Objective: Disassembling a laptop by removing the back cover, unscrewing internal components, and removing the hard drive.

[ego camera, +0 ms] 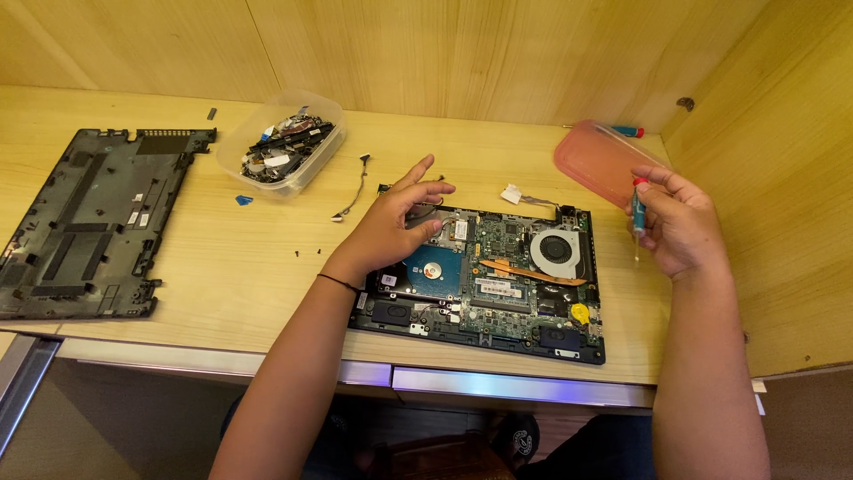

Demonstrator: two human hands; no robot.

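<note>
1. The laptop (498, 276) lies open on the wooden desk (231, 258), with its insides showing: a blue round disk (434, 265) and a fan (557, 252).
2. We rest our left hand (395, 222) on the laptop's top left part, fingers spread apart.
3. Our right hand (680, 222) is closed around a small blue screwdriver (638, 209), held up just beside the laptop.
4. A pink lid (600, 160) lies behind that hand.
5. A clear tub of parts (283, 142) and the black bottom cover (84, 222) sit to the left.

Green circuit board (506, 240), blue drive (434, 267), pink lid (600, 162), perhaps blue-handled screwdriver (638, 209).
</note>
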